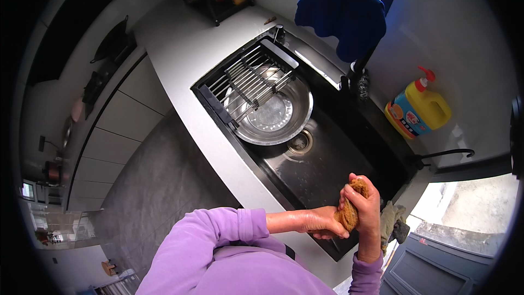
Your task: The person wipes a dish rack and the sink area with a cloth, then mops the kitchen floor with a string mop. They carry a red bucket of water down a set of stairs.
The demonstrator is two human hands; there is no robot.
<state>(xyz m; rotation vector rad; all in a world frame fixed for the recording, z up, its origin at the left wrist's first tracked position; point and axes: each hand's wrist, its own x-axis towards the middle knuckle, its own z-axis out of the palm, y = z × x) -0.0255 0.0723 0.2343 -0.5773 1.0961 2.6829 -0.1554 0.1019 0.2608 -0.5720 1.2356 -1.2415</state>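
Over the near right end of the dark sink (323, 168), a bunched brown cloth (348, 215) is squeezed between my two hands. My left hand (325, 222) grips its lower end, and my right hand (364, 200) is wrapped round its upper part. Both hands look wet. At the sink's other end lies a round stainless steel basin (301, 116), partly under a metal drying rack (249, 84). The drain (301, 142) shows beside the basin.
A yellow pump bottle (417, 110) stands behind the sink, near a black faucet (446, 153). A dark blue cloth (342, 8) hangs at the window. Greenish cloths (389, 221) lie right of my right hand. A shelf rack (217, 18) holds bottles.
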